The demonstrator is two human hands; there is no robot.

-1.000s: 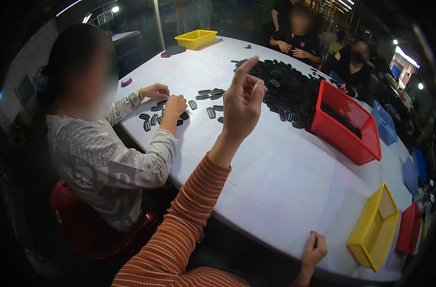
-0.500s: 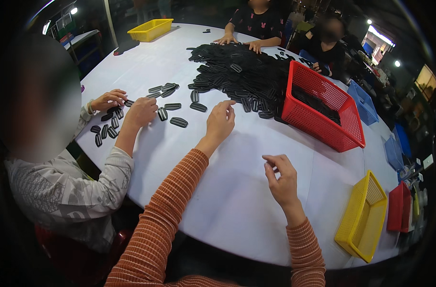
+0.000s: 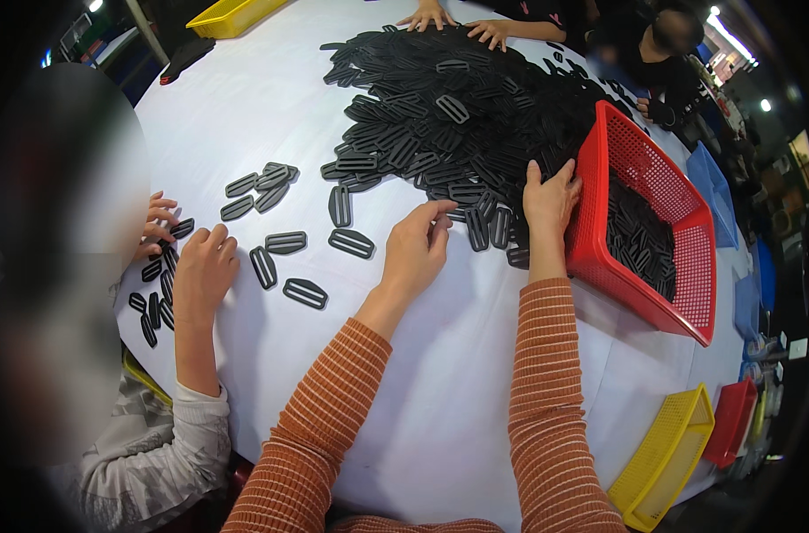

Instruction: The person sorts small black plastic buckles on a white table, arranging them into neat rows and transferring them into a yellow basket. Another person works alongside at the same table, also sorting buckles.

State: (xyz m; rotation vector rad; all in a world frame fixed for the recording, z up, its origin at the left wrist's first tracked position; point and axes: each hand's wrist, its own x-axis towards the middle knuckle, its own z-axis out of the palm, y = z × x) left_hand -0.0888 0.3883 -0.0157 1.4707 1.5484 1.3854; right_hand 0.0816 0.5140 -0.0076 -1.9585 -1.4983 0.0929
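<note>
Between the striped sleeves (image 3: 551,373), the white table (image 3: 449,373), its edge curved, gives open room. The left hand (image 3: 413,249), fingers slightly parted, is at the border of the heaped black buckles (image 3: 475,133), which are flat, long and slotted. The right hand (image 3: 549,200), thumb wide from fingers, perhaps touches the red basket (image 3: 585,235).

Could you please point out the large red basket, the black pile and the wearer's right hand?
Large red basket (image 3: 590,222): head view, left outer wall.
Black pile (image 3: 475,124): head view, its middle.
Wearer's right hand (image 3: 549,201): head view, back of the hand.
</note>
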